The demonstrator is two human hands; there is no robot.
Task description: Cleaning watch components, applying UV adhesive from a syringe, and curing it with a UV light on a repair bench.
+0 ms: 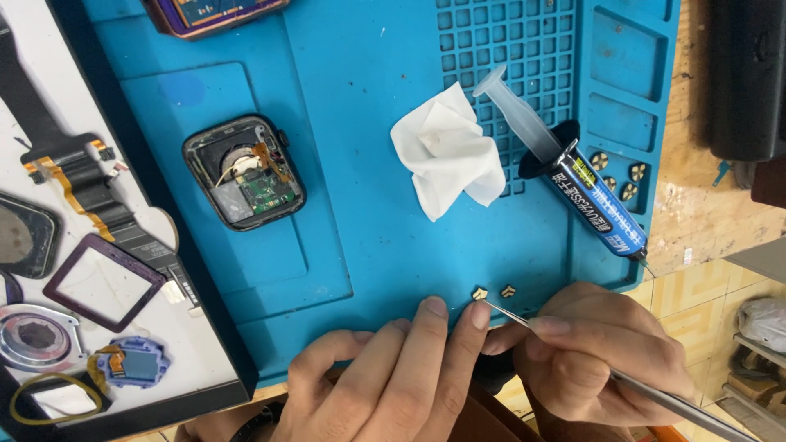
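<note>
Now right hand (pixel 594 352) pinches tweezers (pixel 573 348), tip at small gold part (pixel 480 292); left hand (pixel 393 368) fingers pressed together on blue mat (pixel 368 245).

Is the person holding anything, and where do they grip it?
The right hand pinches thin metal tweezers near mid-length; their tip touches a small tan chip on the blue mat. The left hand holds nothing.
</note>
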